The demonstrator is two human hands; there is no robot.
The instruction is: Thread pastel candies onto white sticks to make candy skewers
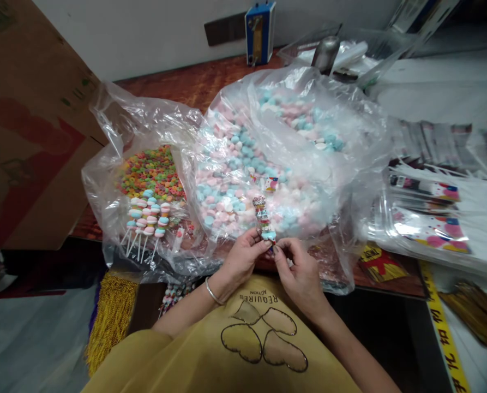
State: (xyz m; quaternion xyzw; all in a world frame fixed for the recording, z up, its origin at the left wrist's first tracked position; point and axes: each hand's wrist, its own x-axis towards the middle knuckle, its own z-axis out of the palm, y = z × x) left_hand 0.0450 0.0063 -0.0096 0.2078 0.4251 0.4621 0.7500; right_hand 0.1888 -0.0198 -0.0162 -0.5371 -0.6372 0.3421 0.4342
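Note:
In front of my body I hold a candy skewer [261,210] in a printed clear wrapper, its top pointing away from me. My left hand [243,256] is closed, thumb and fingers pinching the skewer near its lower end. Close beside it, my right hand [301,270] pinches at the bottom of the wrapper with thumb and forefinger; the exact grip is partly hidden. Beyond both hands lies a big clear bag of pink, blue and white marshmallows [243,144]. Several unwrapped marshmallow skewers [147,218] on white sticks rest to the left.
Colourful ring candies [153,172] fill a clear plastic bag at left. A cardboard box [26,125] stands beside it. Printed wrappers [431,232] are stacked at right, near a gold packet [382,265]. A blue-and-white device [260,33] stands against the wall.

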